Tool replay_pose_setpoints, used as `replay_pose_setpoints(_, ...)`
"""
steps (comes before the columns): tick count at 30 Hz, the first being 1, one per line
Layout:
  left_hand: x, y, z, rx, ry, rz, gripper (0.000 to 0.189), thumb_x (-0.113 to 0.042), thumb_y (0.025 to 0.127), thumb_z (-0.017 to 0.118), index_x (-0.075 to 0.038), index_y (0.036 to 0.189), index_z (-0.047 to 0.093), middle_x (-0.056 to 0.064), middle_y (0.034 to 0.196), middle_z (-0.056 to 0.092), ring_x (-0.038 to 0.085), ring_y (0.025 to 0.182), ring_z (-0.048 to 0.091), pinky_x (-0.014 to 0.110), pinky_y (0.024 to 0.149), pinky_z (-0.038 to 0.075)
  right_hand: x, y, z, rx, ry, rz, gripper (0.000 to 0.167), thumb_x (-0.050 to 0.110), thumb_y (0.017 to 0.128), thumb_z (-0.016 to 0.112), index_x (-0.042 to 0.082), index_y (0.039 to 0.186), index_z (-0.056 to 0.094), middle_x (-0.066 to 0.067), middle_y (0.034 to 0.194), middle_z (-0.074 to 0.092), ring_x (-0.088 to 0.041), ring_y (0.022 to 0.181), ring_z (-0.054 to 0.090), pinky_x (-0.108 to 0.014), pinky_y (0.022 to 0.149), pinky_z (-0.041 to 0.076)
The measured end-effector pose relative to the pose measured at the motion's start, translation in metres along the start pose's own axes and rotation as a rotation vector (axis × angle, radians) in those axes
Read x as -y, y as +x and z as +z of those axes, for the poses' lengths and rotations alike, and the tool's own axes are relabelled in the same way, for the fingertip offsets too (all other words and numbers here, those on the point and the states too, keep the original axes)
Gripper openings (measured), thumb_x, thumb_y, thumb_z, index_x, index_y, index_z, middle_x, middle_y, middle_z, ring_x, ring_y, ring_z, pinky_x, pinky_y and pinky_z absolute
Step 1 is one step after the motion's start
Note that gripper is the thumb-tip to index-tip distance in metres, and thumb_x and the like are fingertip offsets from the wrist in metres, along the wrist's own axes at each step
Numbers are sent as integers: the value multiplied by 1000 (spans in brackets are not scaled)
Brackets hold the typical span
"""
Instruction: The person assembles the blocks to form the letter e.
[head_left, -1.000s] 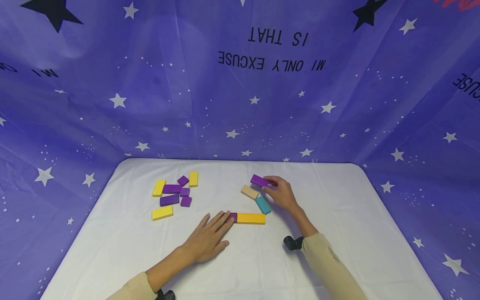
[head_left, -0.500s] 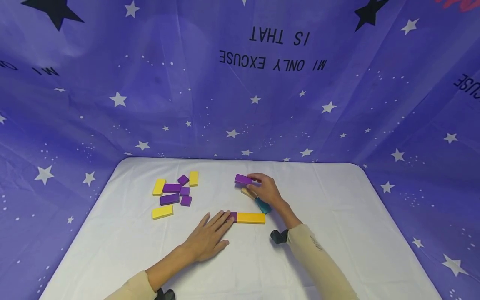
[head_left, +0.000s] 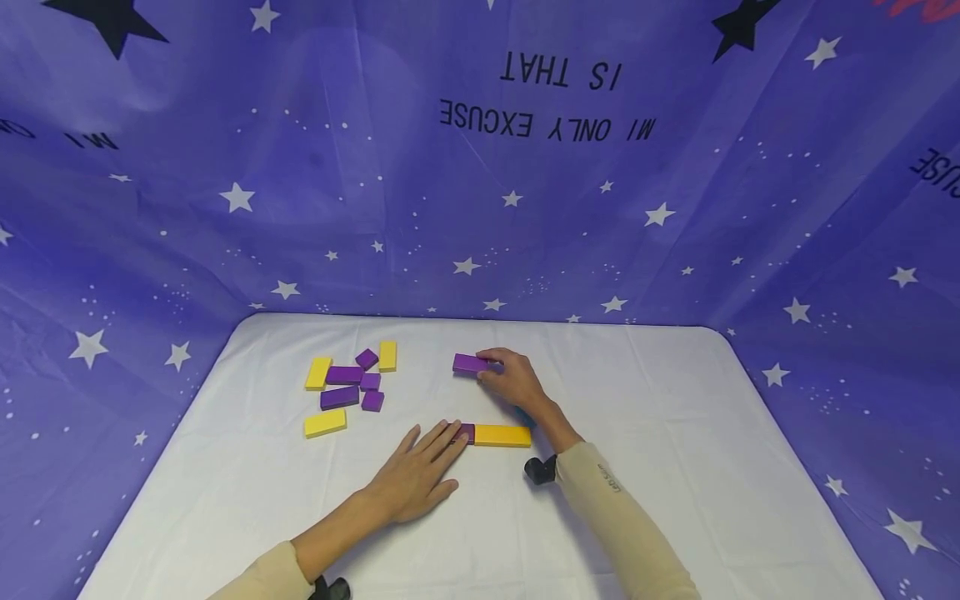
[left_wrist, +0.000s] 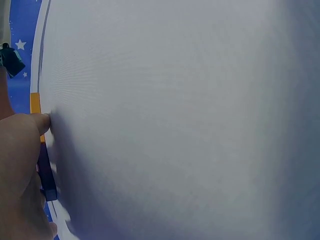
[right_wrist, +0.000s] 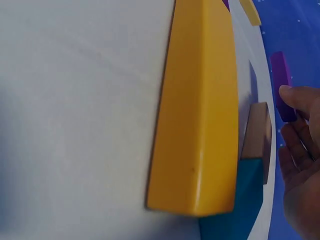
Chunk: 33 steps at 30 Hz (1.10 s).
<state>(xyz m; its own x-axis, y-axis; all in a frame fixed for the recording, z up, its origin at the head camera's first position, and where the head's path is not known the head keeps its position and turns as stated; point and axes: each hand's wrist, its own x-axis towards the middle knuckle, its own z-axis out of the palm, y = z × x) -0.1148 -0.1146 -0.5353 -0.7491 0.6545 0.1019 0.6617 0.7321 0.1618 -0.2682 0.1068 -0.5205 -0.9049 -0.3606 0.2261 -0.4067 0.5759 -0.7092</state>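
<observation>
My left hand [head_left: 416, 479] lies with straight fingers over a dark purple block [head_left: 468, 434], which is partly hidden beneath them. End to end with that block is a longer orange-yellow block [head_left: 502, 436]. Between thumb and fingers, my right hand [head_left: 517, 383] pinches another purple block [head_left: 468, 363] by its right end, farther back over the white table. Under the right hand and wrist, a tan block [right_wrist: 256, 132] and a teal block [right_wrist: 250, 182] show in the right wrist view, touching each other; the head view mostly hides them.
At the table's back left lies a loose group of purple blocks [head_left: 344, 376], some long and some short, with yellow blocks [head_left: 326, 423] around them. A purple starry cloth [head_left: 480, 233] rises behind the white table [head_left: 675, 400] and along its sides.
My right hand has carried the purple block leftward, passing over the tan and teal blocks and now covering most of them. The left hand has stayed in place.
</observation>
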Motion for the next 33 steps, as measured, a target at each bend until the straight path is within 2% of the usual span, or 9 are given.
replay_pose_setpoints(3, 1, 0, 0, 0, 9, 2, 64, -40, 102, 52, -7, 154, 36, 14, 161, 27, 33, 147, 25, 61, 113, 23, 2, 1, 4, 18, -7, 14, 34, 8, 90, 73, 3, 123, 70, -13, 124, 67, -29, 117, 61, -43, 104, 44)
replay_pose_setpoints(9, 1, 0, 0, 39, 20, -14, 65, -42, 103, 49, -9, 156, 32, 12, 162, 24, 30, 148, 20, 59, 115, 20, -1, 3, 11, 33, -39, 23, 34, 8, 89, 74, 5, 123, 70, -12, 124, 67, -28, 118, 60, -41, 105, 43)
replay_pose_setpoints(13, 1, 0, 1, 24, 17, -9, 65, -42, 103, 50, -8, 156, 33, 12, 162, 25, 31, 148, 22, 59, 114, 20, -3, 5, 14, 47, -72, 6, 34, 8, 89, 75, 5, 122, 70, -11, 125, 67, -28, 120, 59, -41, 107, 41)
replay_pose_setpoints(22, 1, 0, 1, -3, 27, 1, 65, -41, 102, 52, -7, 155, 35, 13, 161, 28, 31, 147, 24, 60, 113, 22, -4, 5, 17, 78, -114, 29, 34, 8, 90, 73, 5, 124, 69, -12, 125, 66, -29, 121, 58, -41, 108, 40)
replay_pose_setpoints(33, 1, -1, 1, 9, 25, -6, 65, -41, 103, 50, -8, 155, 34, 13, 161, 27, 31, 148, 23, 60, 114, 21, -5, 4, 16, 108, -123, 68, 38, 3, 89, 69, 4, 126, 68, -12, 126, 65, -29, 122, 57, -42, 109, 38)
